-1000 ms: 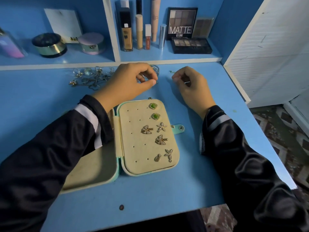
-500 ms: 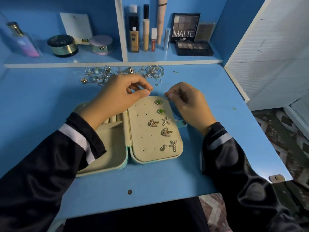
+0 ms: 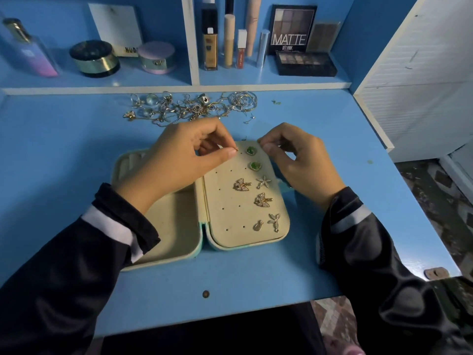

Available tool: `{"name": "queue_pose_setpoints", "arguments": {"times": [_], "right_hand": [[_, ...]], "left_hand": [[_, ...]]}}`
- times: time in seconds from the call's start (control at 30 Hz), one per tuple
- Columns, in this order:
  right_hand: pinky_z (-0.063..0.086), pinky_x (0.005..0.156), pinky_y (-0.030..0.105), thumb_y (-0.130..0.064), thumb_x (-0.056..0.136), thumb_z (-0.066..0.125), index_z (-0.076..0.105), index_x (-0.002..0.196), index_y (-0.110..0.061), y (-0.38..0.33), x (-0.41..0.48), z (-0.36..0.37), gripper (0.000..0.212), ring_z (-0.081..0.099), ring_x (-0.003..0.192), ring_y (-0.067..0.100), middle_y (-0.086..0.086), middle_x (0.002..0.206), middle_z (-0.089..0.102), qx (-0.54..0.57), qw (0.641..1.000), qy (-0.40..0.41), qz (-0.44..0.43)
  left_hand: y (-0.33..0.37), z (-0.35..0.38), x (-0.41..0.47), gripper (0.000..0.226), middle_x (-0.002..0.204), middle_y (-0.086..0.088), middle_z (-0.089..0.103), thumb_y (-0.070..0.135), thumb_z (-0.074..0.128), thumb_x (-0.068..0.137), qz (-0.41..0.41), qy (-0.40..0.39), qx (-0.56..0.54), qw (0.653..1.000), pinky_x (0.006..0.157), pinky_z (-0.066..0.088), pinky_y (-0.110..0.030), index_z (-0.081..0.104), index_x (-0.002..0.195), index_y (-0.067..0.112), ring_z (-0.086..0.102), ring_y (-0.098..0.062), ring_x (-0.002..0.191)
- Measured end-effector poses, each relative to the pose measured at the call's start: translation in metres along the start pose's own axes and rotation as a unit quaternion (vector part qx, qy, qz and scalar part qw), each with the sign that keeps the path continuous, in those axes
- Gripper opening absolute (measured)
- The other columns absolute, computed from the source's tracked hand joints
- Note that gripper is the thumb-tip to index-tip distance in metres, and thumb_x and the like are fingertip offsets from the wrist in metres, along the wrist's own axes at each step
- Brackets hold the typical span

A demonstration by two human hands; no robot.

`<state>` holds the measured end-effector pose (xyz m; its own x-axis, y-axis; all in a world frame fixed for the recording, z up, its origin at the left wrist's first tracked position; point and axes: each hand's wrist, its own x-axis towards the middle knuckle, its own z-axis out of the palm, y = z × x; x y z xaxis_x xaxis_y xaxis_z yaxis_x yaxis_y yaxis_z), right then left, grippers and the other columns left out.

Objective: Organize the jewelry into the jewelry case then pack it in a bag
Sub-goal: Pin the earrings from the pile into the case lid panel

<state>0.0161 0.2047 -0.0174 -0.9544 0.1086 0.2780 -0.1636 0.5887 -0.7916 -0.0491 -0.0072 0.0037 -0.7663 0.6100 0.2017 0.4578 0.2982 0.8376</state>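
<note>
moved: both hands have come away from the loose jewelry pile [image 3: 189, 107] at the upper middle of the frame and now sit over the top edge of the jewelry case [image 3: 225, 196], centre frame.
left hand [image 3: 179, 160]: narrow; thumb and forefinger pinch a small gold earring [image 3: 236, 149] just over the top row of holes, immediately left of the upper green stud [image 3: 251, 150].
right hand [image 3: 294, 162]: fingers curled, thumb and forefinger tips pressed together at the pad's top right corner; what sits between them, if anything, is too small to tell.
case: lies open and flat on the blue surface [image 3: 76, 149]. The right half is a holed pad with seven pieces down its right side. The left half is partly under the left arm.
unchanged: the pieces on the pad sit where they were, and the pile is as tangled as before.
meaning: my reading is that one more piece has been fetched and is about to be seated in a free hole beside the green pair.
progress: early. Most of the jewelry is still loose on the surface, the case is not closed, and no bag is in view.
risk: the piece is tiny and could slip from the pinch and be lost.
</note>
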Motion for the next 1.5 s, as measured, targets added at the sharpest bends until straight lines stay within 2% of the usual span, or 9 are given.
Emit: {"name": "queue_pose_setpoints", "arguments": {"times": [0.1,0.23,0.33,0.4,0.57,0.8,1.03,1.17,1.5], "right_hand": [[0.052,0.087,0.035,-0.004,0.092,0.059,0.065,0.091,-0.015,0.001,0.0,-0.001,0.012,0.065,0.092,0.014,0.0,0.095,0.071,0.013,1.0,-0.003,0.002],[0.053,0.087,0.038,-0.003,0.092,0.059,0.066,0.094,-0.008,0.003,0.001,-0.001,0.009,0.065,0.092,0.016,0.001,0.095,0.071,0.034,0.999,0.001,0.001],[0.053,0.087,0.033,-0.003,0.092,0.058,0.066,0.094,-0.007,0.003,0.002,-0.002,0.008,0.066,0.092,0.017,0.003,0.095,0.071,0.051,0.999,0.005,-0.003],[0.053,0.087,0.03,-0.003,0.092,0.058,0.065,0.094,-0.009,0.002,0.002,-0.002,0.009,0.066,0.093,0.018,0.006,0.096,0.071,0.071,0.997,0.01,-0.008],[0.054,0.088,0.04,-0.003,0.092,0.057,0.063,0.092,-0.017,0.0,0.003,-0.002,0.015,0.066,0.094,0.028,0.012,0.097,0.07,0.112,0.993,0.023,-0.023],[0.054,0.09,0.037,-0.003,0.091,0.057,0.061,0.09,-0.021,-0.001,0.004,-0.001,0.019,0.067,0.097,0.025,0.01,0.096,0.07,0.126,0.991,0.019,-0.03],[0.053,0.088,0.033,-0.003,0.091,0.057,0.062,0.093,-0.016,0.0,0.005,-0.002,0.014,0.066,0.095,0.027,0.014,0.099,0.069,0.133,0.991,0.019,-0.027],[0.051,0.085,0.025,-0.002,0.091,0.057,0.062,0.093,-0.014,-0.001,0.006,-0.002,0.013,0.066,0.092,0.018,0.01,0.098,0.069,0.133,0.991,0.018,-0.027],[0.054,0.089,0.037,-0.004,0.091,0.057,0.06,0.09,-0.022,0.0,0.006,-0.001,0.018,0.066,0.095,0.028,0.015,0.1,0.069,0.138,0.99,0.017,-0.031]], "left_hand": [[-0.001,0.0,0.0,0.009,0.088,0.005,0.072,0.016,0.074,0.086,-0.004,0.0,-0.007,1.0,0.083,0.056,-0.04,0.069,0.091,0.021,0.068,-0.017,0.082],[0.0,0.001,0.0,0.011,0.088,0.006,0.072,0.014,0.075,0.085,-0.002,-0.006,-0.005,1.0,0.083,0.056,-0.038,0.071,0.09,0.024,0.068,-0.017,0.081],[0.001,0.002,-0.001,0.013,0.087,0.009,0.073,0.017,0.075,0.086,0.0,-0.018,0.009,1.0,0.082,0.055,-0.039,0.071,0.09,0.028,0.067,-0.017,0.08],[0.003,0.002,-0.001,0.013,0.086,0.012,0.072,0.017,0.074,0.086,0.001,-0.028,0.02,0.999,0.08,0.053,-0.038,0.071,0.089,0.03,0.065,-0.018,0.078],[0.006,0.003,-0.004,0.014,0.086,0.013,0.07,0.017,0.072,0.087,-0.003,-0.058,0.037,0.998,0.072,0.049,-0.034,0.071,0.089,0.031,0.058,-0.025,0.075],[0.005,0.004,-0.004,0.015,0.089,0.007,0.07,0.016,0.071,0.088,0.014,-0.061,0.06,0.996,0.07,0.047,-0.037,0.07,0.09,0.03,0.06,-0.028,0.078],[0.005,0.004,-0.003,0.017,0.091,0.009,0.067,0.013,0.07,0.089,0.022,-0.061,0.069,0.996,0.067,0.045,-0.025,0.068,0.091,0.03,0.06,-0.017,0.078],[0.006,0.004,-0.003,0.021,0.09,0.011,0.065,0.013,0.069,0.089,0.021,-0.068,0.076,0.995,0.066,0.044,-0.023,0.066,0.09,0.034,0.059,-0.015,0.077],[0.009,0.005,-0.004,0.014,0.083,0.015,0.061,0.012,0.068,0.09,0.016,-0.065,0.095,0.993,0.064,0.041,-0.009,0.067,0.091,0.027,0.053,0.002,0.071]]}}
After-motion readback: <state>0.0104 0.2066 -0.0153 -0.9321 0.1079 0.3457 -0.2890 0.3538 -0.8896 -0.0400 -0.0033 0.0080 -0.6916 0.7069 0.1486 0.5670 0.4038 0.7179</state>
